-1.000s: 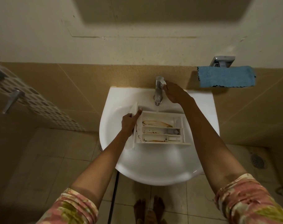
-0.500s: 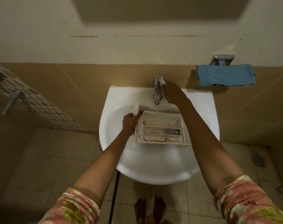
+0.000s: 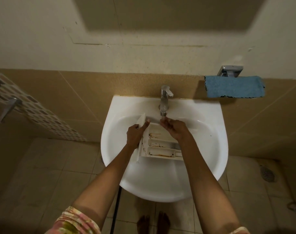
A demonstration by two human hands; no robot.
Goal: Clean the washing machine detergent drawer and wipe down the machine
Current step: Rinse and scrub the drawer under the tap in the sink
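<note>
Beige wall tiles (image 3: 86,92) are seen behind a small bathroom corner, with cream plaster above them. At the far left a band of patterned tiles (image 3: 37,112) is crossed by a metal handle (image 3: 8,108). Low in the frame a floral sleeve (image 3: 73,222) is visible, and a black hose (image 3: 116,208) is seen dropping below the basin. A white sink (image 3: 204,149) is fixed to the wall at the centre, and the detergent drawer (image 3: 160,150) is held inside its bowl, lying flat, with its front panel turned to the left. The left hand (image 3: 135,134) is wrapped round that front panel: the thumb is placed on the outer face and a straight finger is laid along the inner side. Brown and black residue is seen in the drawer's three compartments. A chrome faucet (image 3: 164,100) is mounted at the back rim of the sink. The right hand (image 3: 175,128) is held over the drawer's far compartment, its fingers relaxed and loosely bent just under the spout; whether the drawer is touched by it cannot be told. Bare feet (image 3: 154,222) are seen on the floor tiles below. To the right, a blue cloth (image 3: 233,86) is draped beneath a chrome wall holder (image 3: 230,70), and a round floor drain (image 3: 267,173) is set lower down.
</note>
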